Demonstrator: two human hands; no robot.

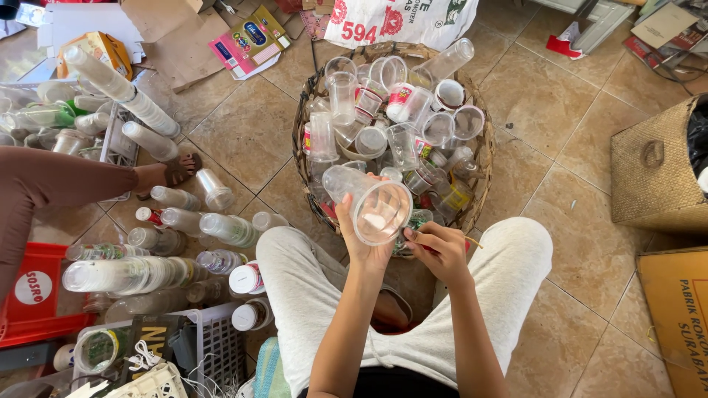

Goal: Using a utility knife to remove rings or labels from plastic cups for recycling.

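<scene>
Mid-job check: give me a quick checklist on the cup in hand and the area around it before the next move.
1. Left hand has a firm hold on the clear plastic cup: ok, fingers wrap its wall.
2. Cup empty: ok, nothing visible inside.
3. Right hand free: not ok, it pinches something small; what it is cannot be told.
4. Woven basket within reach: ok, directly ahead, full of cups.
5. Stacked cups nearby: ok, lying on the floor to the left.
6. Another person's arm apart from the cup: ok.
</scene>
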